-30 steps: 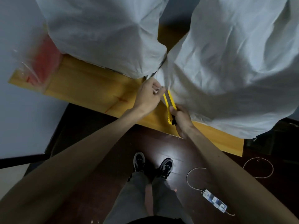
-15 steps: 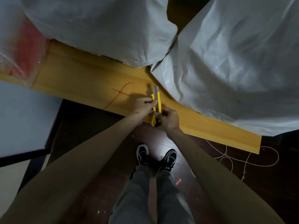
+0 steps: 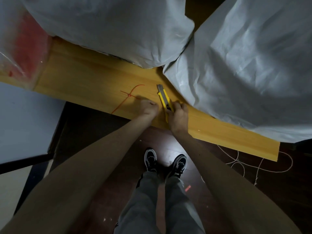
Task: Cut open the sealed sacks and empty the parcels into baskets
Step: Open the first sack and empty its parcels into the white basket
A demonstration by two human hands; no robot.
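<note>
Back from the right sack (image 3: 244, 65) since a second ago: knife (image 3: 164, 100) at the board's (image 3: 84, 78) near edge, gripped in right hand (image 3: 179, 115). Points blade-first away, toward that sack's near corner just beyond. Left hand (image 3: 148, 108) curled beside the knife, apart; cannot tell whether anything is held.

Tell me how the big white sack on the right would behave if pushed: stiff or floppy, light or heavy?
The right sack looks creased and loose-skinned, so its surface would probably dent rather than slide stiffly. It bulges full on the table, so it is likely heavy.
</note>
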